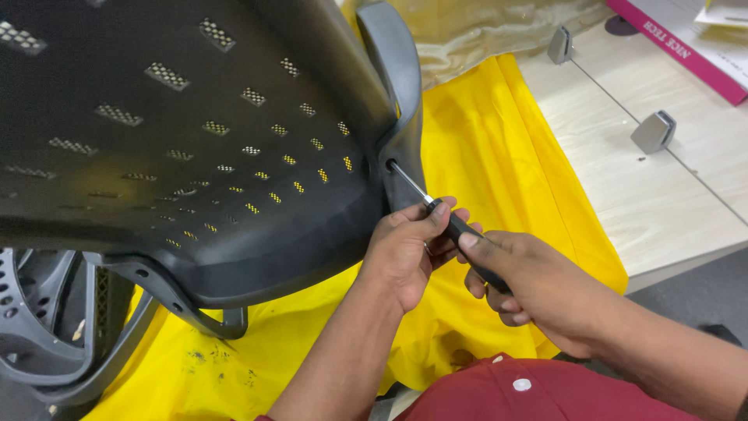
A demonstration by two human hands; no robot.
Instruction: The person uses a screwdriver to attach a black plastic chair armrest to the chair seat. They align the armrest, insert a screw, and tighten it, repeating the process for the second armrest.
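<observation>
A black plastic chair seat [195, 148] with small slotted vents lies tipped up on a yellow cloth [499, 156]. A screwdriver [448, 222] with a silver shaft and black handle has its tip in a hole of the grey armrest bracket [399, 101] at the seat's right edge. My right hand [530, 281] grips the handle. My left hand [409, 249] pinches the shaft where it meets the handle.
A pale wooden tabletop [647, 187] carries two metal clamps [653, 131], and a pink and white box [686, 47] sits at its far right corner. Grey chair base parts [47, 312] lie at lower left. A shiny beige cloth [483, 31] is behind.
</observation>
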